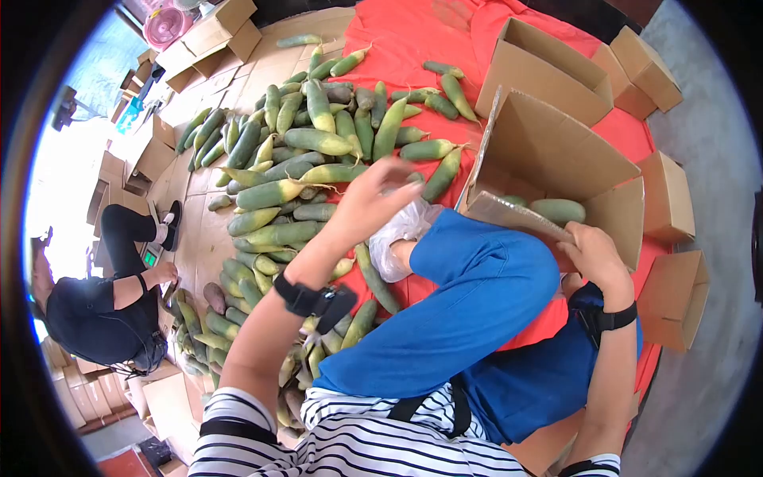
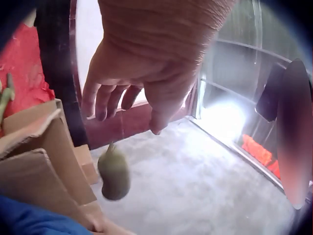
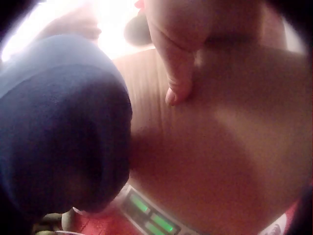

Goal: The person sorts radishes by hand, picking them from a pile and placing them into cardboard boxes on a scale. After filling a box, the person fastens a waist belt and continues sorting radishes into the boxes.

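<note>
My left hand [image 1: 373, 199] is raised over the pile of green radishes [image 1: 274, 193], fingers loosely spread and holding nothing. In the left wrist view, a green radish [image 2: 114, 174] hangs in mid-air below the left hand [image 2: 146, 73]. An open cardboard box [image 1: 556, 143] stands beside my knee; a green radish [image 1: 559, 211] shows inside its opening. My right hand [image 1: 594, 253] grips the near edge of this box. The right wrist view shows the thumb [image 3: 178, 88] pressed on its outer wall, above a scale with a green lit display [image 3: 151, 215].
More cardboard boxes [image 1: 544, 63] stand behind and right of the gripped box, on a red sheet [image 1: 421, 36]. A bent knee in blue trousers [image 1: 493, 270] lies between my hands. Another person [image 1: 103, 294] sits at the left beside a small scale [image 1: 151, 256].
</note>
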Demonstrator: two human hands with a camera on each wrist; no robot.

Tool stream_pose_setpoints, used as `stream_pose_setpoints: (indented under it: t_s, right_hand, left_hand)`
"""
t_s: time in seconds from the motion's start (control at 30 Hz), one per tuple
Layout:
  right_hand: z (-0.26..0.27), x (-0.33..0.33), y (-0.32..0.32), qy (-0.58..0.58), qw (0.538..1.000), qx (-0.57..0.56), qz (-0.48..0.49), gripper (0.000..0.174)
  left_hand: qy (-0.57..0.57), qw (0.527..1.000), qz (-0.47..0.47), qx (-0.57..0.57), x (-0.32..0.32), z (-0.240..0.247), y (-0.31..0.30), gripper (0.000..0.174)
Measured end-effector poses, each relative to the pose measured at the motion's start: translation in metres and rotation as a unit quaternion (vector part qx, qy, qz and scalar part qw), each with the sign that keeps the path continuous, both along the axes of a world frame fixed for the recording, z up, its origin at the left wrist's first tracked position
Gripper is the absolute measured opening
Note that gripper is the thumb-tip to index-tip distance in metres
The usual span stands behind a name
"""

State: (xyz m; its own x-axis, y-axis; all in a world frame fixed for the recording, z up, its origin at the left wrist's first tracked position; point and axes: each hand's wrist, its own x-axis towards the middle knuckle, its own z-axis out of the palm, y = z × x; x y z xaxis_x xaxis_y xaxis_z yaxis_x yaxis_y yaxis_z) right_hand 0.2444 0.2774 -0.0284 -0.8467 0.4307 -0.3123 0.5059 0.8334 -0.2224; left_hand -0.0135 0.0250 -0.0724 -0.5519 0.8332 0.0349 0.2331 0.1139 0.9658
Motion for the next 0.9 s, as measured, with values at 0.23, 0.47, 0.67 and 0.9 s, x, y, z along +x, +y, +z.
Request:
stream_pose_setpoints:
  t_s: [0.23,0.47,0.67,0.9]
  right_hand:
    - [-0.006,0.004,0.004,0.058,0.997,0.053,-0.008,0.022]
    - [0.002,-0.003,-0.002,0.084,0.996,0.021,-0.032,0.022]
    - [-0.003,-0.003,-0.004,0.073,0.996,0.029,-0.048,0.022]
    - [-0.007,-0.001,-0.003,0.083,0.995,0.051,-0.035,0.021]
  left_hand:
    - [0.124,0.877,-0.066,-0.46,0.039,-0.216,-0.249,0.039]
    - [0.011,0.88,-0.033,-0.473,0.089,-0.226,-0.282,0.046]
    - [0.056,0.824,-0.142,-0.546,0.083,-0.217,-0.233,0.062]
    - [0.066,0.758,-0.174,-0.625,0.1,-0.225,-0.201,0.07]
